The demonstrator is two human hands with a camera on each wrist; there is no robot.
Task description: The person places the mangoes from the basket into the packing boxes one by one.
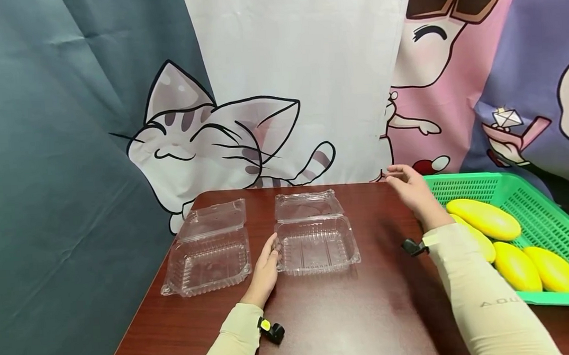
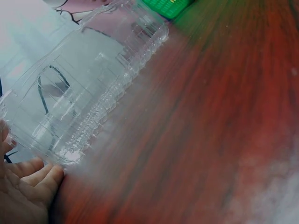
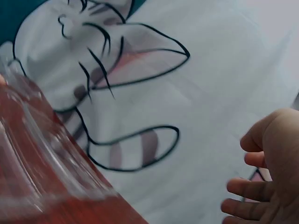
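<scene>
My left hand touches the left side of a clear plastic clamshell box, which stands with its lid laid back. In the left wrist view, fingers rest against the corner of that box. A second clear clamshell box, also with its lid back, lies to the left of this hand. Holding nothing, my right hand hovers over the table's right side near a green basket. Its fingers are spread and loosely bent in the right wrist view.
Several yellow oval fruits, like mangoes, lie in the basket, some partly behind my right arm. The brown table ends at the back against a hanging cloth printed with cartoon figures.
</scene>
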